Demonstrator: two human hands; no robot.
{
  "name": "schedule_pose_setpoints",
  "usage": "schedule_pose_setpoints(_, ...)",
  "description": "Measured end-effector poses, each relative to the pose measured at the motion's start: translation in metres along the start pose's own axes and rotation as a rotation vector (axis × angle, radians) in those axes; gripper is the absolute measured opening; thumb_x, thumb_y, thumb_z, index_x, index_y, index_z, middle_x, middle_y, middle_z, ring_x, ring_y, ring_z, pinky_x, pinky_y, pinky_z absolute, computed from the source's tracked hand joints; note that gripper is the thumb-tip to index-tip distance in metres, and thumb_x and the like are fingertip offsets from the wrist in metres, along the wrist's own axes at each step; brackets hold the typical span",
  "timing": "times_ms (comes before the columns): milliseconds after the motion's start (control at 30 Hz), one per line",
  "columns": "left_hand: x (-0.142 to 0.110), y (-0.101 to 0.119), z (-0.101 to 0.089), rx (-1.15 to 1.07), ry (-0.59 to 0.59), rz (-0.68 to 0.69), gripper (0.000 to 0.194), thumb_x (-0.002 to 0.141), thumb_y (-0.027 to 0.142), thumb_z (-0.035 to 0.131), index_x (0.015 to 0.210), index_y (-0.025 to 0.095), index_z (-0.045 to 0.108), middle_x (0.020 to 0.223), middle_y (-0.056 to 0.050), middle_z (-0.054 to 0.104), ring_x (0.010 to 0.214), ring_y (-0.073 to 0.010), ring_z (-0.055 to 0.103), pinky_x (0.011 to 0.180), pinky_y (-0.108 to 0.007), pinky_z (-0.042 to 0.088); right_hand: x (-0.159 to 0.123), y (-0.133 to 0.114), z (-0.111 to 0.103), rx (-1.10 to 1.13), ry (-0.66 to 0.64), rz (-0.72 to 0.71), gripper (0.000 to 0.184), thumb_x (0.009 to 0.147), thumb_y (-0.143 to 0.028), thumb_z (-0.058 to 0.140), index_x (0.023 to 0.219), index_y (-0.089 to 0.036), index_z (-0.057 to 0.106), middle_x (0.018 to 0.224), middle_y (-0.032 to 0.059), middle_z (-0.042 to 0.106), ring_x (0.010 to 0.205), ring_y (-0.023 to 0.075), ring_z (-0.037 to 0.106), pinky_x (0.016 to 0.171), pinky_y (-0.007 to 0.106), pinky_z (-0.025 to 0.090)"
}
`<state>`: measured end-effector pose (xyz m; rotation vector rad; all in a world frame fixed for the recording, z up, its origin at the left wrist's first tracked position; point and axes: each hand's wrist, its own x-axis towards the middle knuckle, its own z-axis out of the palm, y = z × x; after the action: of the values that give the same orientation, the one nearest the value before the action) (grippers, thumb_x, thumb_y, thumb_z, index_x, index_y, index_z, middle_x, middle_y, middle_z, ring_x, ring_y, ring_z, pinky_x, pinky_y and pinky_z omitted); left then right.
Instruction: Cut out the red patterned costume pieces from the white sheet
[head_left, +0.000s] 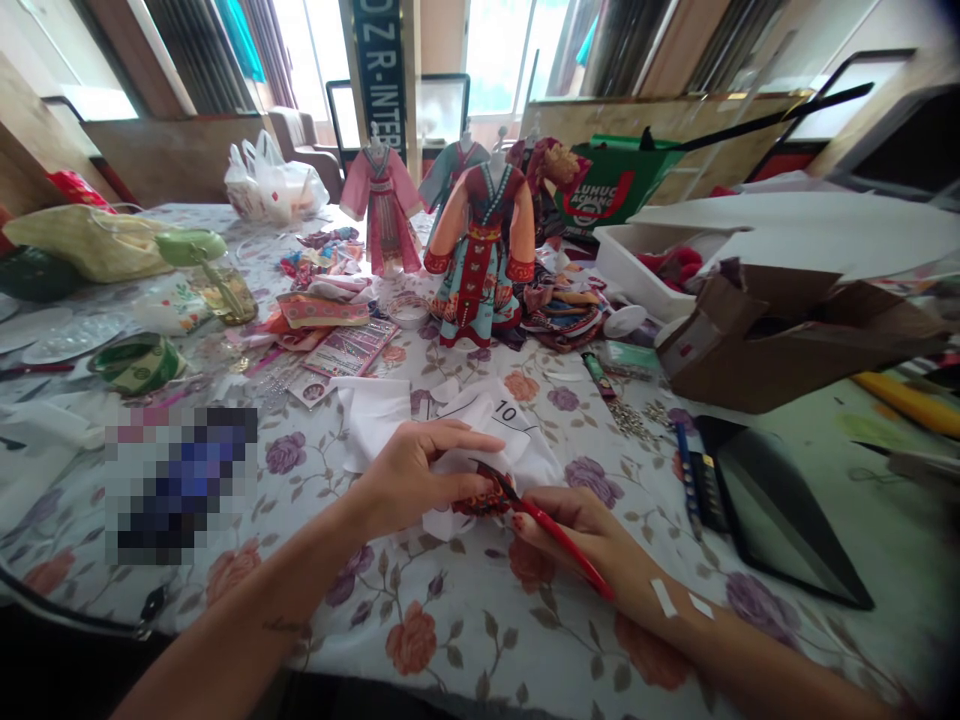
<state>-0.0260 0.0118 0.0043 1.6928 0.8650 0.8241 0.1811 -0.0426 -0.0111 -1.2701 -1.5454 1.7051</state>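
Note:
My left hand (420, 470) grips a white paper pattern sheet (491, 440) marked "10" together with a small red patterned fabric piece (484, 497), fingers closed over them. My right hand (577, 520) holds red-handled scissors (559, 535), whose blade tips meet the fabric piece just under my left fingers. Both hands rest low over the floral tablecloth (465, 620) near the front edge. Another white sheet (375, 415) lies just behind my left hand.
Three small costume dress models (480, 250) stand at the table's middle amid fabric scraps and sticker sheets (349, 345). A brown cardboard box (780, 330), white tray (637, 255) and dark tablet (780, 510) lie to the right. Tape rolls (139, 362), a jar (217, 275) and bags sit left.

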Motion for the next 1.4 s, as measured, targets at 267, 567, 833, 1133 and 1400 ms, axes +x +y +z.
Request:
schedule_pose_setpoints(267, 0.0, -0.002, 0.002, -0.176, -0.005, -0.081, 0.039, 0.07, 0.022, 0.075, 0.109, 0.019, 0.07, 0.098, -0.005, 0.071, 0.09, -0.0198, 0.065, 0.082, -0.031, 0.051, 0.002, -0.001, 0.002, 0.064, 0.028, -0.022, 0.044, 0.082, -0.054, 0.059, 0.061, -0.016, 0.055, 0.049, -0.0004, 0.055, 0.045, 0.0115, 0.049, 0.045, 0.023, 0.033)
schedule_pose_setpoints(567, 0.006, 0.001, -0.002, -0.388, 0.025, -0.19, 0.071, 0.067, 0.023, 0.078, 0.131, 0.015, 0.048, 0.093, -0.007, 0.071, 0.085, -0.0179, 0.064, 0.078, -0.032, 0.051, 0.01, 0.0, -0.004, 0.15, 0.27, -0.13, 0.054, 0.076, -0.064, 0.059, 0.052, -0.02, 0.039, 0.039, -0.0086, 0.032, 0.036, 0.0047, 0.022, 0.037, 0.022, 0.011)
schedule_pose_setpoints(833, 0.008, -0.005, -0.021, -0.133, 0.012, -0.293, 0.03, 0.062, 0.033, 0.08, 0.078, 0.012, 0.066, 0.068, -0.001, 0.064, 0.062, -0.014, 0.059, 0.054, -0.022, 0.044, 0.008, 0.0, -0.003, 0.123, 0.326, -0.174, 0.053, 0.077, -0.063, 0.057, 0.052, -0.02, 0.038, 0.039, -0.0087, 0.031, 0.037, 0.005, 0.022, 0.038, 0.022, 0.014)
schedule_pose_setpoints(1133, 0.013, -0.002, -0.044, -0.405, 0.061, -0.197, 0.027, 0.066, 0.022, 0.079, 0.075, 0.016, 0.055, 0.071, 0.001, 0.067, 0.062, -0.0114, 0.063, 0.056, -0.019, 0.047, 0.009, 0.002, -0.003, 0.114, 0.41, -0.241, 0.052, 0.08, -0.063, 0.053, 0.054, -0.021, 0.035, 0.043, -0.0084, 0.029, 0.04, 0.0063, 0.023, 0.04, 0.023, 0.018)
schedule_pose_setpoints(1400, 0.029, 0.043, -0.042, -0.571, 0.174, -0.072, 0.024, 0.076, 0.023, 0.071, 0.095, 0.02, 0.055, 0.07, 0.002, 0.066, 0.055, -0.0103, 0.062, 0.05, -0.019, 0.051, 0.007, 0.006, -0.002, 0.066, 0.354, -0.243, 0.049, 0.08, -0.059, 0.057, 0.056, -0.021, 0.037, 0.045, -0.0078, 0.031, 0.041, 0.0063, 0.023, 0.039, 0.023, 0.014)
